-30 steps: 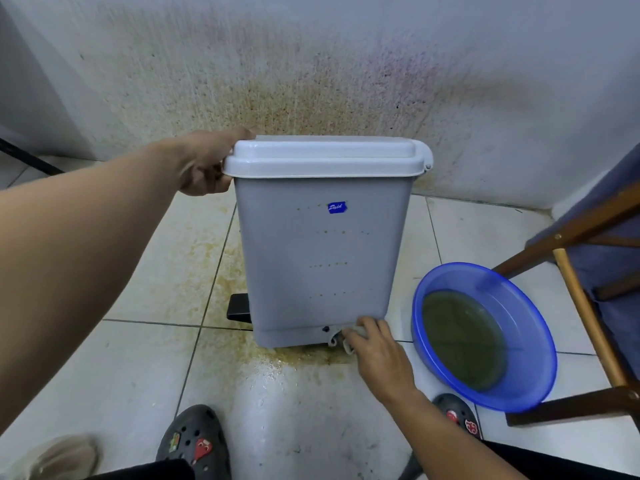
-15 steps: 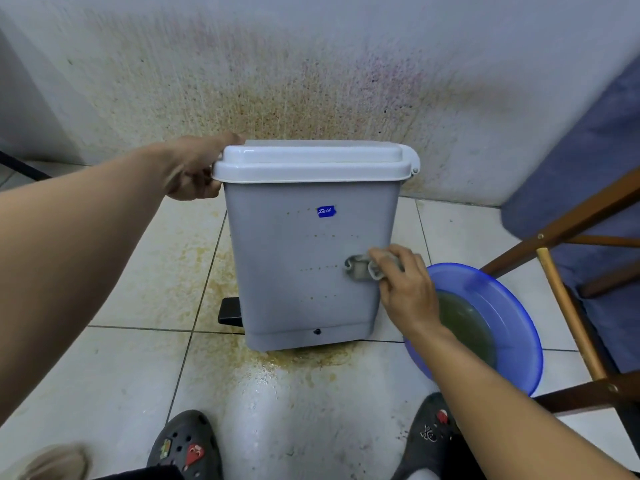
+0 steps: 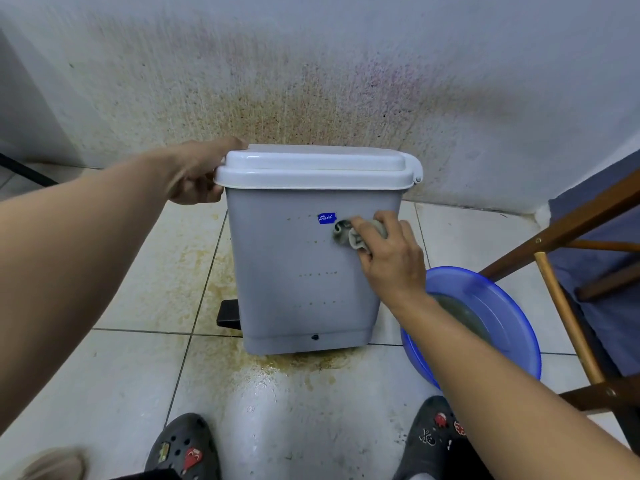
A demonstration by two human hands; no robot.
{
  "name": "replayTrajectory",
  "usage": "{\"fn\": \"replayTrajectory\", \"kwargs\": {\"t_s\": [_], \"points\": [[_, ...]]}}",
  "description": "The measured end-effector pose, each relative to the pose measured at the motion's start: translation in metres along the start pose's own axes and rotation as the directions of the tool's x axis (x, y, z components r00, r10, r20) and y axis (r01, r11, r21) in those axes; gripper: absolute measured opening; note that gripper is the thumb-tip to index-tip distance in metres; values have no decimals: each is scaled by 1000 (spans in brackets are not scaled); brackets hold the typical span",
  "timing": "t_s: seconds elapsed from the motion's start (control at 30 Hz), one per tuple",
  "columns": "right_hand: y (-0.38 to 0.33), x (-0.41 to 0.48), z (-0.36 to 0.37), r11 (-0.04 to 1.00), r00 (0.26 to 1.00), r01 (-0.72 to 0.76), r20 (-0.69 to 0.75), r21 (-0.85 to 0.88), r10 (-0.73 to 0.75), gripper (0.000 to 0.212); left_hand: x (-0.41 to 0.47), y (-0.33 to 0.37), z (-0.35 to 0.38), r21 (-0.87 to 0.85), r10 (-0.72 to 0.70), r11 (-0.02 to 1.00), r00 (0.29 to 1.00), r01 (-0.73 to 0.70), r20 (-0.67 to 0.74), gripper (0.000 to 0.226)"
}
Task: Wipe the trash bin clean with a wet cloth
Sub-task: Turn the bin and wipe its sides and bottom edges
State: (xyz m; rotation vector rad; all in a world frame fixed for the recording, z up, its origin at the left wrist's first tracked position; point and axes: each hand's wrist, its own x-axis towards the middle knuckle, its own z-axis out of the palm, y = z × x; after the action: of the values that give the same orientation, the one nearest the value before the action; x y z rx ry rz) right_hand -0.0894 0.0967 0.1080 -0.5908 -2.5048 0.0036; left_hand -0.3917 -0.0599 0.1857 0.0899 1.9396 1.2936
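A grey pedal trash bin with a white lid stands upright on the tiled floor by a stained wall. My left hand grips the lid's left rim. My right hand presses a small crumpled grey cloth against the upper right of the bin's front face, just right of a blue sticker. Rows of small brown specks mark the front face below the cloth.
A blue basin of murky water sits on the floor right of the bin, partly behind my right forearm. A wooden chair frame with blue fabric stands at the far right. The black pedal sticks out lower left. My clogs are near the bottom edge.
My right hand has carried the cloth up the front face, from the bottom edge to the upper right near the sticker. The left hand has kept its grip on the lid.
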Motion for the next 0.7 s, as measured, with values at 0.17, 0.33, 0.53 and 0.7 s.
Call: {"fn": "replayTrajectory", "kwargs": {"t_s": [0.17,0.33,0.53,0.7], "points": [[-10,-61,26,999,995,24,101,23,-26,51,-4,0,-1,-9,-5,1000,1000,6,12,43],[-12,-122,49,999,953,42,299,21,-47,64,-2,-1,3,-15,15,1000,1000,-15,-8,29],[-7,-127,39,994,959,-8,282,107,-23,59,-3,-2,3,-23,11,1000,1000,-11,-1,29],[-6,-44,8,980,993,-98,-52,170,109,63,-7,-2,4,-7,11,1000,1000,-10,11,28]]}}
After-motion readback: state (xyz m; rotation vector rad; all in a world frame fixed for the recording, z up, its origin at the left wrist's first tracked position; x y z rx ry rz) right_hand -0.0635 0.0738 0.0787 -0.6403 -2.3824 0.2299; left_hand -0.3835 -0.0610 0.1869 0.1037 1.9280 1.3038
